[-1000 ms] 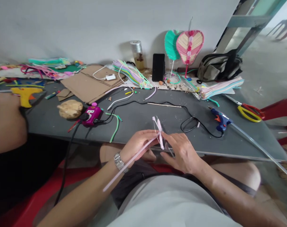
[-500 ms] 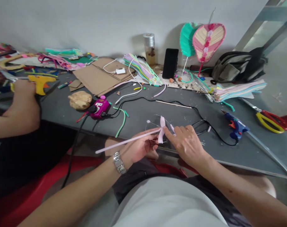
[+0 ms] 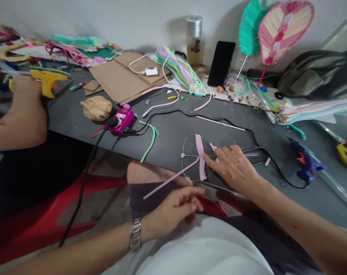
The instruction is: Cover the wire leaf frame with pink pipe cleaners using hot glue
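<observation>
A round wire hoop (image 3: 185, 138) with a crosswise band of pale pink pipe cleaners (image 3: 200, 147) is at the table's front edge. One loose pink pipe cleaner (image 3: 170, 180) slants from its centre toward the lower left. My right hand (image 3: 233, 166) holds the hoop at its right side, index finger stretched onto the centre of the band and other fingers curled; its thumb is hidden. Below the hoop, apart from it, my left hand (image 3: 173, 210) is over my lap, fingers loosely bent and holding nothing. A metal watch (image 3: 135, 233) circles the left wrist.
A blue glue gun (image 3: 306, 162) lies right, near scissors (image 3: 346, 154). Left are a purple power socket (image 3: 122, 120) with black cords, a tan lump (image 3: 96, 108) and cardboard (image 3: 116, 82). A phone (image 3: 221, 64) leans behind. A co-worker's arm (image 3: 27, 110) is beside a yellow glue gun (image 3: 49, 82).
My left hand has let go of the pink pipe-cleaner piece and dropped toward my lap. My right hand stays on the hoop, now seen flatter. The camera view has shifted.
</observation>
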Demonstrator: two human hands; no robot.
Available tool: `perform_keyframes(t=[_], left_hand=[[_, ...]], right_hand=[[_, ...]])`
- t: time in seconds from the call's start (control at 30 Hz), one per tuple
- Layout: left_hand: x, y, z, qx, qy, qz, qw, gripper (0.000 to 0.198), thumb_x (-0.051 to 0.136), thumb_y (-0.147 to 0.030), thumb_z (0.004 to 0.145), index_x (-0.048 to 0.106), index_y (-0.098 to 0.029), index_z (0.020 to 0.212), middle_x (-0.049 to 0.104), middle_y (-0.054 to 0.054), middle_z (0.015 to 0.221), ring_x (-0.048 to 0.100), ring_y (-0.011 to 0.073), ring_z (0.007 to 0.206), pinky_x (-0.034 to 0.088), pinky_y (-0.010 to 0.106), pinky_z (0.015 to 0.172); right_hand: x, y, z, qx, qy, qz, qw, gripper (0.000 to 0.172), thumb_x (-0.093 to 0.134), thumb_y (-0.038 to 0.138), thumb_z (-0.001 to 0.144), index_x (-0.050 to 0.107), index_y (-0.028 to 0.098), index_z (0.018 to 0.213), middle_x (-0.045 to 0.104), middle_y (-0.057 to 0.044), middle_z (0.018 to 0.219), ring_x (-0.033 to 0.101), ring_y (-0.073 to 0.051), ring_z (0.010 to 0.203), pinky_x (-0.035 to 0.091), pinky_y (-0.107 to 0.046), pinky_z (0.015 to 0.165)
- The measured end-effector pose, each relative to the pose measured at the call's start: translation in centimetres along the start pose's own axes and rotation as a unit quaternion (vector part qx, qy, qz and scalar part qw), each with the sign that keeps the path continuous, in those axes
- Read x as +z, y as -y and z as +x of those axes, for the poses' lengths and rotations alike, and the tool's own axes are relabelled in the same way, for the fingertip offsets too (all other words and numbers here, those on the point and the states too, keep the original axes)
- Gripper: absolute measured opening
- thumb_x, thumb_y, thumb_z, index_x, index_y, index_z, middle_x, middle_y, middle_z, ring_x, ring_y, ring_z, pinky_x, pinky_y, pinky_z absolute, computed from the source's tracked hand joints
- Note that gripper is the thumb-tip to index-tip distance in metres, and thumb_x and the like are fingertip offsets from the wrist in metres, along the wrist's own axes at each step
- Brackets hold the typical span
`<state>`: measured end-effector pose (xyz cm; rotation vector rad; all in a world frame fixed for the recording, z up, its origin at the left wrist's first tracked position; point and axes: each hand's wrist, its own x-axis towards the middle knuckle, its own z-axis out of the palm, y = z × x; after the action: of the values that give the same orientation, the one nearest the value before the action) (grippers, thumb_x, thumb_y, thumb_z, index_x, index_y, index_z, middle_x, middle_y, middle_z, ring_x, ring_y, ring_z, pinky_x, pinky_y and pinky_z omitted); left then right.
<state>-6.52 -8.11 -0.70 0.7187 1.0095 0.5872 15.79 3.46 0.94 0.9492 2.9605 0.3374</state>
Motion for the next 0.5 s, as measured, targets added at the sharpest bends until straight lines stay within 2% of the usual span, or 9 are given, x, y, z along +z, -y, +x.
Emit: perform_keyframes(t=[0.07,0.13,0.17,0.2,0.27,0.3,0.37,0.43,0.5], left_hand=[[-0.3,-1.8,-1.3,-0.016,0.046,0.114,0.992,0.019,0.067,-0.027,0.090,0.079,-0.019,0.102,0.074,0.006,0.091,0.064,0.0122,0.064,0.048,0.023,0.059],[-1.2,-4.8,-1.9,0.056,0.048,0.236,0.969,0.020,0.062,-0.027,0.093,0.081,-0.020,0.098,0.075,0.007,0.087,0.064,0.0148,0.066,0.049,0.025,0.061],[-1.9,-6.4,-1.7,0.125,0.015,0.301,0.945,0.021,0.061,-0.028,0.095,0.081,-0.021,0.098,0.075,0.006,0.085,0.065,0.0159,0.070,0.050,0.026,0.065],[-2.7,-7.9,-1.1,0.196,-0.027,0.368,0.908,0.022,0.060,-0.028,0.096,0.081,-0.021,0.096,0.075,0.006,0.086,0.066,0.0169,0.074,0.050,0.028,0.071],[-4.4,-9.9,1.0,0.294,-0.091,0.486,0.818,0.023,0.057,-0.025,0.096,0.080,-0.021,0.098,0.076,0.006,0.091,0.067,0.0191,0.082,0.050,0.031,0.079],[-5.2,-10.3,2.3,0.325,-0.104,0.528,0.777,0.023,0.056,-0.022,0.095,0.079,-0.021,0.099,0.076,0.006,0.094,0.067,0.0206,0.088,0.050,0.033,0.084],[-6.4,-10.2,5.0,0.353,-0.091,0.587,0.723,0.026,0.054,-0.018,0.095,0.078,-0.020,0.102,0.075,0.007,0.101,0.066,0.0220,0.097,0.049,0.036,0.091],[-6.9,-9.4,7.1,0.354,-0.065,0.634,0.685,0.027,0.053,-0.015,0.094,0.078,-0.020,0.103,0.073,0.008,0.099,0.064,0.0222,0.095,0.049,0.036,0.088],[-6.7,-8.7,8.2,0.349,-0.056,0.657,0.666,0.026,0.055,-0.015,0.094,0.077,-0.019,0.106,0.072,0.008,0.098,0.063,0.0226,0.093,0.049,0.036,0.086]], right_hand=[[0.1,-0.1,-0.1,0.003,-0.002,0.007,1.000,0.049,0.051,0.009,0.098,0.058,0.024,0.144,0.066,-0.011,0.096,0.051,-0.024,0.081,0.026,-0.040,0.074],[0.3,-0.2,-0.3,0.004,-0.004,0.006,1.000,0.050,0.050,0.009,0.098,0.058,0.025,0.145,0.066,-0.011,0.097,0.050,-0.024,0.081,0.026,-0.040,0.075],[0.3,-0.2,-0.3,0.004,-0.005,0.003,1.000,0.051,0.050,0.009,0.098,0.058,0.025,0.145,0.065,-0.011,0.097,0.050,-0.024,0.081,0.026,-0.040,0.075],[0.4,-0.2,-0.4,0.003,-0.006,0.000,1.000,0.051,0.050,0.010,0.098,0.058,0.026,0.146,0.065,-0.011,0.097,0.050,-0.024,0.081,0.027,-0.040,0.076],[0.4,-0.2,-0.4,0.005,-0.008,-0.002,1.000,0.051,0.049,0.010,0.098,0.058,0.027,0.146,0.065,-0.010,0.098,0.049,-0.024,0.082,0.027,-0.041,0.077],[0.4,-0.2,-0.4,0.009,-0.008,0.001,1.000,0.051,0.049,0.010,0.099,0.058,0.027,0.146,0.064,-0.010,0.097,0.049,-0.024,0.082,0.028,-0.041,0.077],[0.3,-0.1,-0.4,0.019,-0.009,0.010,1.000,0.051,0.048,0.009,0.099,0.059,0.028,0.144,0.064,-0.009,0.096,0.049,-0.024,0.081,0.028,-0.040,0.077],[0.2,-0.1,-0.4,0.025,-0.011,0.017,0.999,0.051,0.046,0.008,0.099,0.060,0.028,0.144,0.064,-0.009,0.097,0.048,-0.024,0.082,0.028,-0.040,0.078],[0.2,0.0,-0.4,0.030,-0.014,0.020,0.999,0.053,0.045,0.006,0.098,0.059,0.029,0.144,0.064,-0.010,0.099,0.049,-0.024,0.083,0.028,-0.040,0.079]])
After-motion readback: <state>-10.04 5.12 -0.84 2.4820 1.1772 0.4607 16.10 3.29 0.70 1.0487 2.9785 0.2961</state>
